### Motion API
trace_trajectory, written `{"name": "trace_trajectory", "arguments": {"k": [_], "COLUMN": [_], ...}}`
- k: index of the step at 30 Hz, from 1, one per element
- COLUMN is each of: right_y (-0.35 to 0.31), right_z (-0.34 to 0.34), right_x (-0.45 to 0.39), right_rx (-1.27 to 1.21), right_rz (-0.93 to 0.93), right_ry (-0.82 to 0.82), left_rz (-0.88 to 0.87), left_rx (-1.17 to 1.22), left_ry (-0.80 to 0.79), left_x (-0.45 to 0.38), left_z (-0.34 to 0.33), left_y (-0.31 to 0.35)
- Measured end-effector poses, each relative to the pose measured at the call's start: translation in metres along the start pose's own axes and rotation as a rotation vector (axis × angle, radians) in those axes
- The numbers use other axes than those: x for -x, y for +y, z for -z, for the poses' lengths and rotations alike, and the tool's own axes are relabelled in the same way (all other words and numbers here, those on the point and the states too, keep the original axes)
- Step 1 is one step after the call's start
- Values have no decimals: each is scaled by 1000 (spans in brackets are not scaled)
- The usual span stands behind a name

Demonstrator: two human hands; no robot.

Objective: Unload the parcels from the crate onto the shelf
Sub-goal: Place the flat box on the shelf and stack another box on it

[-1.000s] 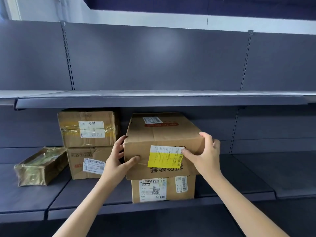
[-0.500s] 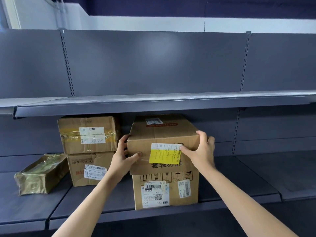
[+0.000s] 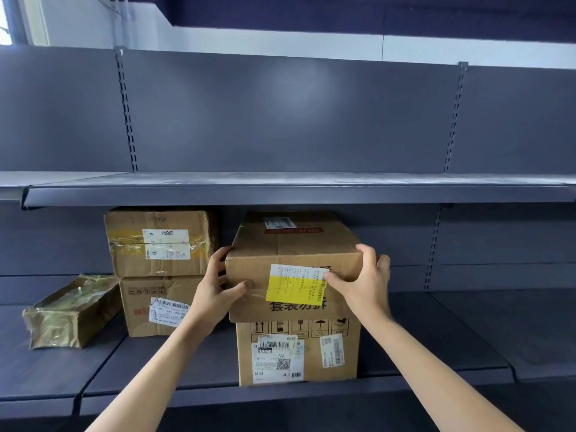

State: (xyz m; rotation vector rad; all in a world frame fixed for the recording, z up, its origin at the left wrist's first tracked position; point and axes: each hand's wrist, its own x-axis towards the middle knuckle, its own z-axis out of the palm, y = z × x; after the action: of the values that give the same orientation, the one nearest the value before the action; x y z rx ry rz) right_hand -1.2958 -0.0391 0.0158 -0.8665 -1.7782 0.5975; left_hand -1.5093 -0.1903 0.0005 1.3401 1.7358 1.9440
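Both hands' fingers [image 3: 218, 260] clamp the top parcel [image 3: 293, 263]; beneath them, the lower box [image 3: 299, 353] offers little overhang, so it might slide.

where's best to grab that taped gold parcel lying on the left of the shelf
Probably by its two long side faces, from the front: the gold taped parcel lies low and flat, its short end facing out, angled back toward the box stack. Its left side has open shelf.

A single head-worn camera faces the shelf [image 3: 296, 194] straight on, at arm's length. Both forearms rise from the bottom edge to the left hand [image 3: 215, 289] and right hand [image 3: 364, 283], slightly below frame centre; wide-angle curvature bends the edges.
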Motion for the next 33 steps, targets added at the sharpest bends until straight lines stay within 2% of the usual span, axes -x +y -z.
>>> {"name": "trace_trajectory", "arguments": {"k": [13,18,25,29,33], "right_y": [5,10,12,0,-28], "right_z": [-2,3,7,-4,-31], "right_x": [-2,2,46,88,141], "right_rx": [1,-22,153,216,269], "right_rz": [12,34,-76,-177,-190], "right_ry": [8,15,92,46,-13], "left_rz": [47,101,229,288,340], "left_rx": [17,-19,-246,-251,-362], "left_ry": [-21,39,4,-48,-127], "left_x": [2,9,49,76,107], "left_z": [-7,-6,37,70,115], "left_y": [1,-1,-7,-14,-22]}}
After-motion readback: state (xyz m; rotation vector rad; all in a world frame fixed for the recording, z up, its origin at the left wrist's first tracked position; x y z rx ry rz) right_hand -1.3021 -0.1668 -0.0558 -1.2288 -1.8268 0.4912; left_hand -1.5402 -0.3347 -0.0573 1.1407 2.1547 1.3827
